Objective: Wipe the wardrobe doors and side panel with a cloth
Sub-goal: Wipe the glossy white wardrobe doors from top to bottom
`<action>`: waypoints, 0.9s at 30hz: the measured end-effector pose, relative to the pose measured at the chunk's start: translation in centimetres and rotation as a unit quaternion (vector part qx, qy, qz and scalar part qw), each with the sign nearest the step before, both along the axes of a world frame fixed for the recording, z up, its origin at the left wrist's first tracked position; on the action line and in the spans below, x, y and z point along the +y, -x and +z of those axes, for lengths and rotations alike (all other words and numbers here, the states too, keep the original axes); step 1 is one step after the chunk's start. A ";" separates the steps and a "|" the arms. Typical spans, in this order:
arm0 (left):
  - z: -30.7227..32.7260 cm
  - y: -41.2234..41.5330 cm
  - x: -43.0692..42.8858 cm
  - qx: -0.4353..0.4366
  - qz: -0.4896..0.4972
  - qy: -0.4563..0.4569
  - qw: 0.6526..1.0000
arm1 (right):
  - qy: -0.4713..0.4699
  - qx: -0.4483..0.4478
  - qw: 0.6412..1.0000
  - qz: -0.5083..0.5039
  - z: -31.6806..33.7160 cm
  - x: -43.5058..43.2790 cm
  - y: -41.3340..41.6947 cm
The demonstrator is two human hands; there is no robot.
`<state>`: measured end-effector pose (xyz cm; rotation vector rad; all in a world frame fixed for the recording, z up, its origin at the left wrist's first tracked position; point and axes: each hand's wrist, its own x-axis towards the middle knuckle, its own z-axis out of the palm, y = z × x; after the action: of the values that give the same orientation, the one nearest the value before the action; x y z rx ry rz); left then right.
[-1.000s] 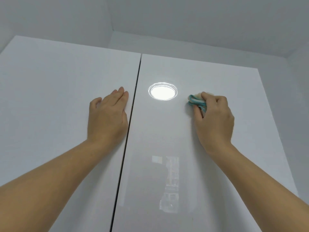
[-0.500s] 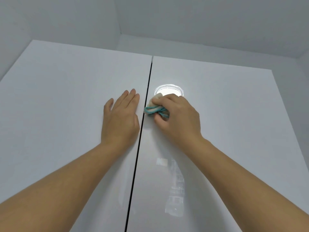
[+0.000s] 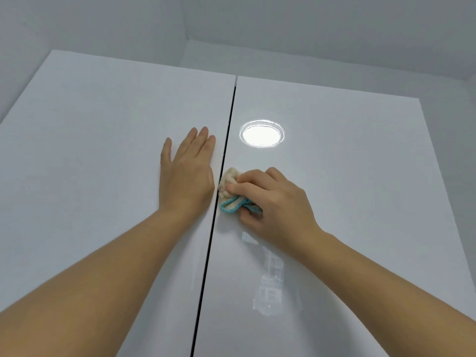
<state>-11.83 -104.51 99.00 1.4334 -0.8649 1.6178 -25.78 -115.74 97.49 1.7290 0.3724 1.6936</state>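
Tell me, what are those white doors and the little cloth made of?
The doors look like high-gloss lacquered or laminated board; they mirror a round ceiling lamp and a window, though the core is hidden. The cloth, bunched in the right hand, looks like soft looped terry or microfibre, cream with a teal edge.

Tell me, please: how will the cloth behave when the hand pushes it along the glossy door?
The cloth looks soft and bunched, so it probably deforms instead of staying flat. The right door reflects sharply, suggesting a smooth surface where it likely glides easily.
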 end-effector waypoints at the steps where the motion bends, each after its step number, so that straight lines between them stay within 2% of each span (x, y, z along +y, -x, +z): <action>1: -0.2 0.2 0.0 0.014 0.004 -0.001 1.000 | 0.003 -0.002 1.000 -0.004 0.1 0.0 0.0; 6: -2.8 0.8 -0.1 0.045 -0.003 -0.003 0.999 | 0.006 -0.016 1.000 -0.023 -0.2 0.5 -0.1; 12: -4.6 1.5 -0.8 0.056 -0.005 -0.033 0.998 | -0.039 -0.039 0.994 -0.098 -1.2 2.4 -0.4; 16: -4.6 1.5 -0.8 0.056 0.001 -0.032 0.998 | -0.070 -0.050 0.991 -0.105 -1.3 3.0 -0.7; 20: -4.5 1.5 -0.9 0.052 -0.001 -0.017 0.998 | -0.081 -0.096 0.988 -0.094 -1.4 1.5 0.7; 27: -4.6 1.5 -0.9 0.049 -0.004 -0.016 0.999 | -0.181 -0.131 0.971 -0.083 -1.3 -3.0 6.3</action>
<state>-13.29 -105.37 94.38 1.5153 -0.8434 1.5207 -32.11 -118.72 96.15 1.6956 -0.2102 1.9176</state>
